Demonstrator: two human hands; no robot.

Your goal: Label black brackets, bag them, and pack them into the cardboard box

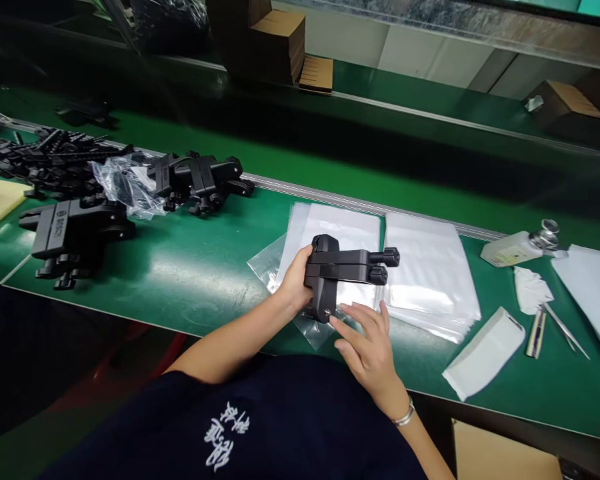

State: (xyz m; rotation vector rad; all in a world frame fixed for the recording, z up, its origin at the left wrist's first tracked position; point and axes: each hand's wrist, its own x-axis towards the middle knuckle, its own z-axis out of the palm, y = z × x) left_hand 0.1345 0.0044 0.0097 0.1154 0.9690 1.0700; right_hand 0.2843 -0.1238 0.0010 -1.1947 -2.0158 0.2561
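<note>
A black plastic holder point(343, 270) with two parallel arms is held over clear plastic bags point(330, 230) on the green table point(195, 267). My left hand point(295, 280) is closed round the holder's left end. My right hand point(367, 340) is below it, fingers spread, fingertips touching the holder's lower end near a small screw. A bracelet sits on my right wrist.
More black holders point(200, 180) point(73, 230) and a crumpled bag point(125, 187) lie at the left. A second stack of bags point(427, 267), a white packet point(483, 353), a dispenser bottle point(520, 247), wipes and tweezers point(565, 327) lie at the right. Cardboard boxes point(280, 40) stand beyond the conveyor.
</note>
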